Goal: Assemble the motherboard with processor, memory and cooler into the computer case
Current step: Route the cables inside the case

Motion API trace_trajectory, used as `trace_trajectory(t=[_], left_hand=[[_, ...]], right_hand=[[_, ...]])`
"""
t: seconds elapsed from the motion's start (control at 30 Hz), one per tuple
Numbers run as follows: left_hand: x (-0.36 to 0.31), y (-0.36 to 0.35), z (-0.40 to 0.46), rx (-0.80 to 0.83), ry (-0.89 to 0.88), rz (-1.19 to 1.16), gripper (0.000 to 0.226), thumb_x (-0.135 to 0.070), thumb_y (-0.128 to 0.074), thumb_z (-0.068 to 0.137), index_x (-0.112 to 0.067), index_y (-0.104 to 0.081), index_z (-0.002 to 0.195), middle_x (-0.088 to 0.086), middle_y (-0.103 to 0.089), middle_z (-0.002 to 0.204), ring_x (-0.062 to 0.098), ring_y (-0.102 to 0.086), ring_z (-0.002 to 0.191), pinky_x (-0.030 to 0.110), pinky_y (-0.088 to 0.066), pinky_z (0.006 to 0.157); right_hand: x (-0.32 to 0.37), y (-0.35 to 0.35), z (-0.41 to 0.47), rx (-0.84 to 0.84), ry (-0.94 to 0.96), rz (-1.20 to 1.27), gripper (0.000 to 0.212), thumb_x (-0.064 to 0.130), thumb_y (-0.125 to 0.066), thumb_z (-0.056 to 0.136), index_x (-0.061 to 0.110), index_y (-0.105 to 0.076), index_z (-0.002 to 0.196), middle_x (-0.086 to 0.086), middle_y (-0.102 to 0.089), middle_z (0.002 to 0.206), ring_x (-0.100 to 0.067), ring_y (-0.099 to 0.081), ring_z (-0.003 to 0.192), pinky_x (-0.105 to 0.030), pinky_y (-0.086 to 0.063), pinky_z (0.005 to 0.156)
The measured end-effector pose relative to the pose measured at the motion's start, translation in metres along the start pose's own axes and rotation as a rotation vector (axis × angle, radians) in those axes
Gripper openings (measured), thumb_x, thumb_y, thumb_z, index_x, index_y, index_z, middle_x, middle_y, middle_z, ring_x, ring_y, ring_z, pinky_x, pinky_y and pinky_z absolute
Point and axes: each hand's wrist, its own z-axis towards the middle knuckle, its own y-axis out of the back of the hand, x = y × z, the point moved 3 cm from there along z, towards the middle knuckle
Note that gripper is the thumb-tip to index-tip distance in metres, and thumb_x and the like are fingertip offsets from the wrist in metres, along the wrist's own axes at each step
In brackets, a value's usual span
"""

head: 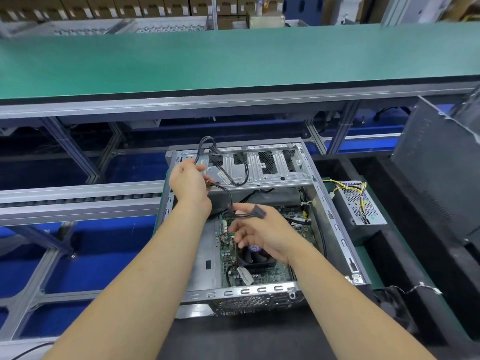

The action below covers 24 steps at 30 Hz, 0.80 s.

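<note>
Over one open computer case [335,211], my left hand [188,181] and right hand [259,233] each pinch one black cable [228,192] in their fingers. Inside I count one motherboard [262,275] and one cooler [253,257]; one green worktop [233,61] runs beyond, before stacked boxes [104,6].

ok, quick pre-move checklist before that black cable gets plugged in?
1. Left hand grips the black cable: ok.
2. Right hand holds the connector: ok.
3. Motherboard lies in the case: ok.
4. Cooler fan clear of loose cable: cannot tell, the hand covers part.
5. Target socket in sight: cannot tell.
6. Power supply sits outside the case: not ok.
</note>
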Motion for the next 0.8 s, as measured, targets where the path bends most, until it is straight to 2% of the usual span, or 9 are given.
trace_trajectory(t=[0.13,0.27,0.33,0.43,0.5,0.53,0.63,0.73,0.8], left_hand=[[0.0,0.003,0.003,-0.068,-0.177,0.278,0.022,-0.009,-0.04,0.097,-0.019,-0.058,0.104,0.005,-0.067,0.092,0.015,-0.056,0.067,0.026,-0.048,0.06],[-0.001,0.006,0.004,-0.062,-0.325,0.514,0.019,-0.009,-0.042,0.097,-0.021,-0.051,0.109,0.004,-0.063,0.109,0.012,-0.056,0.072,0.018,-0.041,0.054],[-0.001,0.007,0.003,-0.045,-0.38,0.694,0.022,-0.011,-0.049,0.095,-0.02,-0.053,0.115,0.002,-0.057,0.116,0.015,-0.057,0.09,0.019,-0.043,0.066],[-0.008,0.004,-0.011,-0.101,-0.858,1.088,0.041,-0.01,-0.057,0.084,-0.016,-0.055,0.124,0.004,-0.05,0.131,0.029,-0.04,0.124,0.04,-0.038,0.093],[-0.009,-0.012,-0.025,0.072,-1.227,1.163,0.037,-0.012,-0.058,0.081,-0.015,-0.062,0.118,0.003,-0.056,0.125,0.028,-0.045,0.119,0.042,-0.035,0.095],[-0.007,-0.022,-0.03,0.217,-1.277,1.153,0.032,-0.012,-0.056,0.082,-0.013,-0.064,0.113,0.003,-0.06,0.116,0.027,-0.051,0.112,0.04,-0.036,0.093],[0.004,-0.051,-0.024,0.479,-0.846,1.082,0.021,-0.015,-0.054,0.09,-0.011,-0.06,0.11,-0.006,-0.058,0.088,0.017,-0.055,0.084,0.032,-0.042,0.078],[0.016,-0.062,-0.007,0.337,-0.306,0.819,0.037,-0.016,-0.058,0.091,-0.012,-0.038,0.122,0.0,-0.05,0.092,0.013,-0.049,0.069,0.029,-0.04,0.061],[0.021,-0.063,0.001,0.244,-0.174,0.714,0.048,-0.014,-0.061,0.09,-0.008,-0.03,0.127,0.011,-0.05,0.102,0.02,-0.051,0.074,0.032,-0.048,0.064]], right_hand=[[0.002,0.006,0.0,-0.067,0.094,-0.07,0.072,-0.02,-0.052,0.09,0.022,-0.048,0.149,-0.02,-0.062,0.12,-0.027,-0.068,0.073,-0.036,-0.058,0.073],[0.002,0.003,-0.003,-0.01,0.169,0.107,0.054,-0.011,-0.072,0.081,0.012,-0.065,0.129,-0.02,-0.068,0.103,-0.029,-0.069,0.083,-0.041,-0.059,0.083],[0.006,0.007,-0.002,-0.039,0.195,0.243,0.034,0.005,-0.078,0.083,0.003,-0.069,0.116,-0.018,-0.066,0.095,-0.028,-0.068,0.079,-0.041,-0.059,0.081],[0.008,0.013,0.0,-0.128,0.18,0.268,0.014,0.013,-0.061,0.098,0.001,-0.064,0.105,-0.011,-0.061,0.08,-0.023,-0.062,0.068,-0.037,-0.058,0.072],[0.006,0.015,0.003,-0.17,0.16,0.199,0.009,0.011,-0.058,0.101,0.003,-0.06,0.1,-0.01,-0.058,0.075,-0.022,-0.059,0.064,-0.037,-0.057,0.068],[0.005,0.014,0.004,-0.18,0.147,0.169,0.007,0.011,-0.058,0.101,0.004,-0.058,0.099,-0.01,-0.058,0.073,-0.022,-0.058,0.062,-0.037,-0.056,0.067],[0.004,0.011,0.007,-0.189,0.098,0.133,0.006,0.009,-0.056,0.102,0.004,-0.056,0.098,-0.011,-0.058,0.07,-0.023,-0.058,0.059,-0.036,-0.057,0.064],[0.002,0.011,0.008,-0.201,0.06,0.102,0.01,0.008,-0.058,0.101,0.005,-0.058,0.092,-0.011,-0.06,0.07,-0.023,-0.06,0.059,-0.037,-0.058,0.064],[0.001,0.013,0.008,-0.21,0.047,0.103,0.007,0.008,-0.061,0.099,0.005,-0.059,0.093,-0.01,-0.061,0.069,-0.022,-0.061,0.059,-0.036,-0.059,0.065]])
